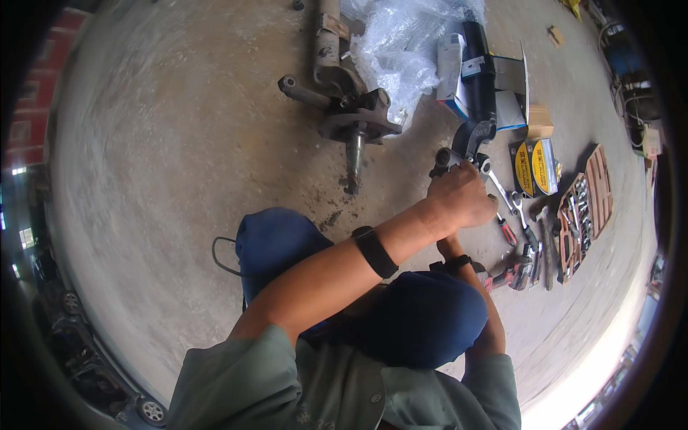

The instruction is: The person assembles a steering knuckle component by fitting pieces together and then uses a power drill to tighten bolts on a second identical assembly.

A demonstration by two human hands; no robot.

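Right of centre on the concrete floor [179, 143]: left hand [462, 197] fisted, fingers curled tight over the near end of a black strut [476, 79], a black watch band [375, 252] on that forearm. Just beneath it, right hand [450, 244] mostly hidden under the left, wrist also banded in black; grip there impossible to judge. Strut itself stretched away toward the far side, lying across white and blue cardboard boxes [502, 93], its silver lower bracket [448, 159] poking out just left of the left hand. Left of that, well apart, a rusty old strut with hub and spindle [351, 115] on the floor, crumpled clear bubble wrap [401, 43] behind it. Right of the hands, two yellow-and-black round tins [536, 168], several loose wrenches [516, 204], a red-handled screwdriver [507, 231], and farther right an open socket set case [584, 208]. Near, blue-trousered knees [423, 315] and grey-green sleeves.
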